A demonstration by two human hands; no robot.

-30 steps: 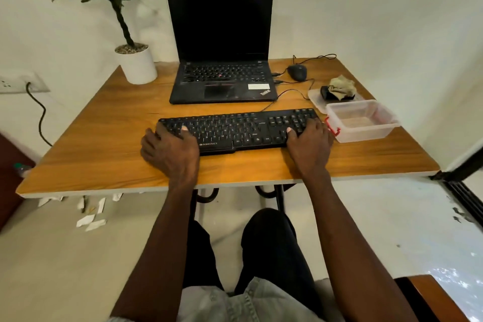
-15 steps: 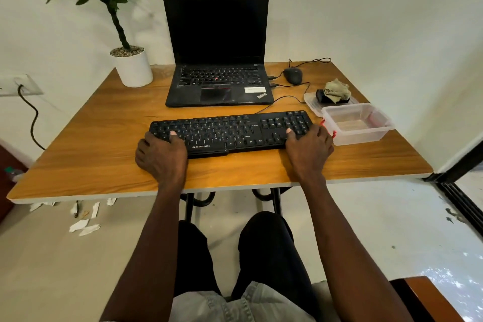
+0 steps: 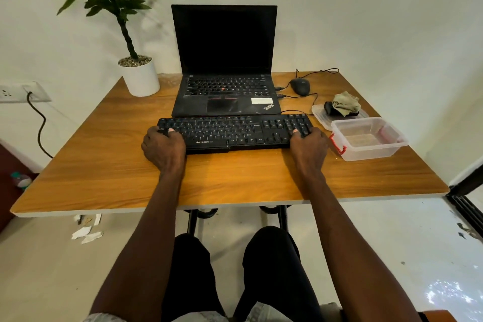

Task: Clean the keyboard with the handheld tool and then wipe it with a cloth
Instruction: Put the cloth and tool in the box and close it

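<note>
Gripping: left hand (image 3: 164, 148) holds the keyboard's (image 3: 235, 132) left end, thumb on the keys.
Right hand (image 3: 308, 148): grasps the right end the same way.
Keyboard place: flat on the wooden table (image 3: 104, 165), just before the laptop (image 3: 224, 73) at 12 o'clock.
Cloth (image 3: 345, 103): crumpled at 2 o'clock, on a dark object atop a lid.
Container (image 3: 368, 138): clear, at 3 o'clock beside the keyboard.

Cloth (image 3: 346, 103) hides most of black tool (image 3: 329, 108).
</note>
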